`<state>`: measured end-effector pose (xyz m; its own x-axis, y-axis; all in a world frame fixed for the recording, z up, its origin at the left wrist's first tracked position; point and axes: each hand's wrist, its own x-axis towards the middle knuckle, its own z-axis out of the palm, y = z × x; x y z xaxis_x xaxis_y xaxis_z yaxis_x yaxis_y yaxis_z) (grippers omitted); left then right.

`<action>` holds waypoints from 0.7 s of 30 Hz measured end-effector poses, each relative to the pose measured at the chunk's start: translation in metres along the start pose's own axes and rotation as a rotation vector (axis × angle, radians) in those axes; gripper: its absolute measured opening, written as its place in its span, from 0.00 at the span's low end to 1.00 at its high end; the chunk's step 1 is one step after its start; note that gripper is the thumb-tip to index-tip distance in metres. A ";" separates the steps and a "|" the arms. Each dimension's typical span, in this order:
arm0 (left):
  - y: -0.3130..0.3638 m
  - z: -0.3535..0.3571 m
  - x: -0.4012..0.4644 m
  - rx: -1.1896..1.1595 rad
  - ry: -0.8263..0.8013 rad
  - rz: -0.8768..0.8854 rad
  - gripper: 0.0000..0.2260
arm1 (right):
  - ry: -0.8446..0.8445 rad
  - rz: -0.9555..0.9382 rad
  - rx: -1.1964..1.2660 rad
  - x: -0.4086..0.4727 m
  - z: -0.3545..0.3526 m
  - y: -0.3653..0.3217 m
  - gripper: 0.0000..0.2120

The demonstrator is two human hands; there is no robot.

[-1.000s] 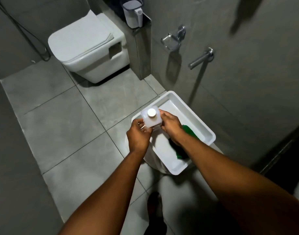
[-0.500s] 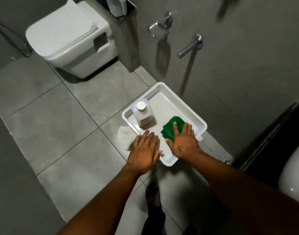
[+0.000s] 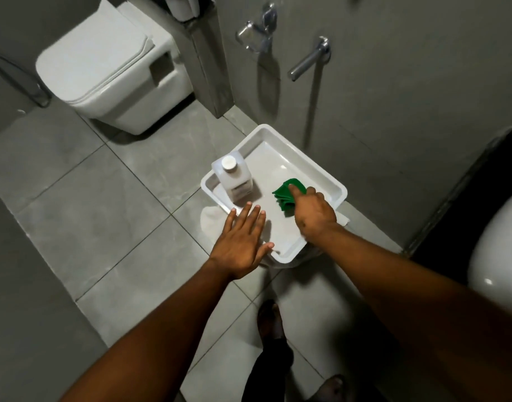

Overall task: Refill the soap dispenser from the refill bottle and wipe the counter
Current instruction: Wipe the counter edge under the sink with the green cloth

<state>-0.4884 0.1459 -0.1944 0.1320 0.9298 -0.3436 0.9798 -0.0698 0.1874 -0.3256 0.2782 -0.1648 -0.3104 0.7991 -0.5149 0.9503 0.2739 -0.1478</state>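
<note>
A grey tiled floor (image 3: 89,204) with thin pale grout lines fills most of the view, meeting a smooth grey wall (image 3: 408,97) on the right. A white, square-edged toilet (image 3: 104,65) with its lid down stands at the upper left, well apart from the hands. On the wall hang a chrome ring (image 3: 253,36) and a chrome tap (image 3: 308,59).

A white, glossy, rectangular tray (image 3: 273,146) with a raised rounded rim sits close against the wall, resting on something white that shows only at its near and left edges. Open floor lies to its left and toward the toilet; the wall closes its far side, and a dark edge (image 3: 463,184) and a white curved fixture (image 3: 498,242) close the right.

The left hand (image 3: 243,239) is spread flat, fingers straight and slightly apart, over the tray's near left rim, grasping nothing. Its fingertips lie just short of the bottle (image 3: 234,178), not touching it.

The right hand (image 3: 314,213) is inside the tray, fingers curled onto a crumpled green cloth (image 3: 286,195), one finger extended over its top; it grips the cloth against the tray floor.

The bottle is translucent white plastic, square-shouldered, with a round white cap, standing upright in the tray's left corner, well left of the cloth.

A dark shoe (image 3: 270,320) shows on the floor below the tray.
</note>
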 end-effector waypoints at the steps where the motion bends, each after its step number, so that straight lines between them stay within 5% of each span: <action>1: 0.005 -0.008 -0.005 0.000 0.016 0.014 0.37 | 0.036 0.001 0.069 -0.017 -0.009 0.003 0.33; 11: 0.131 -0.130 -0.038 0.045 0.220 0.306 0.34 | 0.346 -0.054 0.544 -0.293 -0.031 0.095 0.35; 21: 0.350 -0.178 -0.032 0.111 0.252 0.804 0.36 | 0.559 0.393 0.342 -0.460 0.058 0.220 0.30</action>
<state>-0.1767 0.1563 0.0455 0.7698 0.6341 0.0727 0.6133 -0.7665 0.1909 0.0273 -0.0606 -0.0093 0.1729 0.9806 -0.0928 0.9193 -0.1944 -0.3423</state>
